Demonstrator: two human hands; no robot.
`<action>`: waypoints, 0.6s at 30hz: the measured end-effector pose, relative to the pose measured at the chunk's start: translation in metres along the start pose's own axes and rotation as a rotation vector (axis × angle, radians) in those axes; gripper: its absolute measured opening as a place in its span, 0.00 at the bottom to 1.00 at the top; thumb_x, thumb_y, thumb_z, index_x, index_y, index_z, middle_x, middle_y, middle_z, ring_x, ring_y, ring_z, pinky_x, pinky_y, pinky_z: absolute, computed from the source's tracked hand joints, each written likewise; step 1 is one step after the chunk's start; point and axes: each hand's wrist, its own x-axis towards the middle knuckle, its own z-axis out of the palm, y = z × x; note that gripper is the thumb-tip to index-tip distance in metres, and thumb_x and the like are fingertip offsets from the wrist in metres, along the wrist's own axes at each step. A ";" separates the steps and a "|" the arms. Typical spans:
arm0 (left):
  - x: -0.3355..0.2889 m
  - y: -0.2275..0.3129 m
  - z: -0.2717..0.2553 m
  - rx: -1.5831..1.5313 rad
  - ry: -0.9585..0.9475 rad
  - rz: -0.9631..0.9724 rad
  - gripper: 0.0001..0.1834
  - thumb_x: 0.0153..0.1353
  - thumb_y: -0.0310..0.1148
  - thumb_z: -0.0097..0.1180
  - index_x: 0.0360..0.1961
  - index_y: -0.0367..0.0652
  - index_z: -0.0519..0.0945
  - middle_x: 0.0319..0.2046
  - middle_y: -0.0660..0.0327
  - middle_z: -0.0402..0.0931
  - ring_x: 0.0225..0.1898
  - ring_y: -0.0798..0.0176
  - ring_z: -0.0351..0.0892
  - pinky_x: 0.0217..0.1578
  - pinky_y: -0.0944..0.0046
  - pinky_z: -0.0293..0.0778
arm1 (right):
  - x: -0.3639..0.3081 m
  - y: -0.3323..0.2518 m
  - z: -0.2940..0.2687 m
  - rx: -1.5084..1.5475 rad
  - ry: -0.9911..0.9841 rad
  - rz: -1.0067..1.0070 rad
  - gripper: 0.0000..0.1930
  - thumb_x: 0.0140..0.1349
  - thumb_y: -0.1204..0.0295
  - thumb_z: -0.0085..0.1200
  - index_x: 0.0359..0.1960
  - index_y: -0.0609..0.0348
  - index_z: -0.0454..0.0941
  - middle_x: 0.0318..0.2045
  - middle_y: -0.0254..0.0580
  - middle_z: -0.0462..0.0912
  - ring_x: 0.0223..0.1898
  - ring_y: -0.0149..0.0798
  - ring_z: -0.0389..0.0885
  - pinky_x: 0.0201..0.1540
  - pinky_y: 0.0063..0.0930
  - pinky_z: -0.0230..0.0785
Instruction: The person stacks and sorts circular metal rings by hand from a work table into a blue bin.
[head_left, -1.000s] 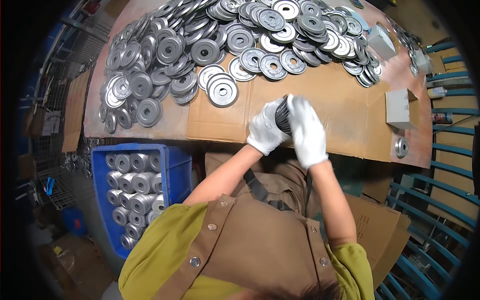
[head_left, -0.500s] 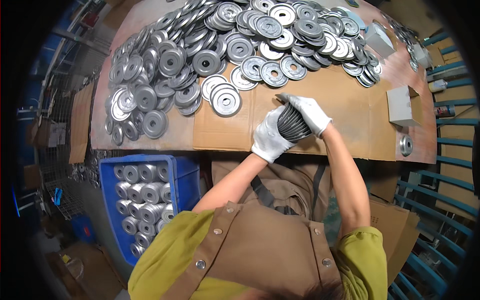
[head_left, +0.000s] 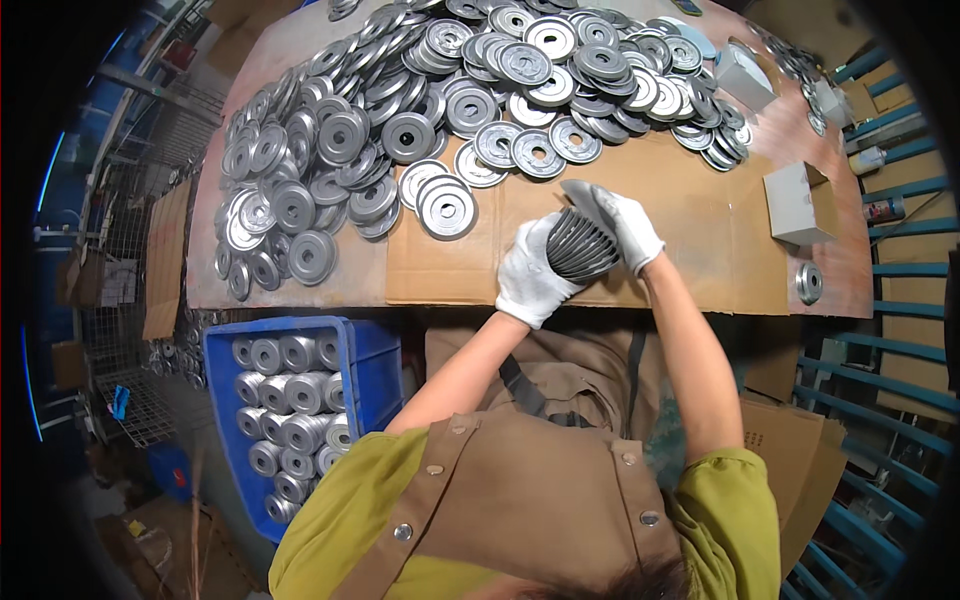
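Note:
Both of my hands wear white gloves and are held above the near edge of the cardboard sheet (head_left: 690,240). My left hand (head_left: 528,275) is wrapped round a fanned stack of grey metal discs (head_left: 580,246), their rims showing side by side. At the stack's right side, my right hand (head_left: 634,236) grips a single metal disc (head_left: 586,202), tilted and slightly apart from the others at its upper end. The right fingertips are partly hidden behind that disc. Just beyond the hands lies a large heap of similar discs (head_left: 524,64), each with a centre hole.
Left of my lap stands a blue crate (head_left: 348,365) with rows of stacked discs inside. A small open white box (head_left: 798,205) and a small metal wheel (head_left: 809,283) sit at the table's right. Another white box (head_left: 745,78) is farther back. Blue slatted racking (head_left: 910,270) borders the right.
My right hand has drawn one disc away from the right side of the stack, opening a gap. My left hand still holds the stack, now shifted slightly left.

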 end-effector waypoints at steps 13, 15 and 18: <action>0.018 0.006 0.021 -0.014 -0.127 -0.068 0.59 0.33 0.45 0.81 0.70 0.44 0.65 0.45 0.52 0.80 0.49 0.46 0.80 0.53 0.48 0.75 | -0.028 0.006 -0.005 0.104 0.263 -0.107 0.20 0.77 0.66 0.45 0.60 0.67 0.81 0.58 0.43 0.84 0.59 0.35 0.80 0.65 0.28 0.68; 0.017 0.002 0.018 -0.102 -0.116 -0.063 0.57 0.34 0.44 0.81 0.68 0.45 0.67 0.47 0.50 0.81 0.49 0.44 0.82 0.53 0.48 0.77 | -0.027 0.004 0.002 0.072 0.229 -0.140 0.20 0.77 0.66 0.45 0.60 0.67 0.81 0.58 0.43 0.84 0.58 0.35 0.80 0.65 0.28 0.68; 0.011 0.011 0.000 -0.107 -0.105 -0.159 0.55 0.35 0.42 0.80 0.68 0.45 0.67 0.49 0.48 0.81 0.48 0.42 0.83 0.51 0.48 0.79 | -0.030 -0.007 0.015 0.070 0.206 -0.123 0.21 0.78 0.65 0.43 0.61 0.65 0.80 0.58 0.44 0.84 0.58 0.35 0.81 0.64 0.28 0.69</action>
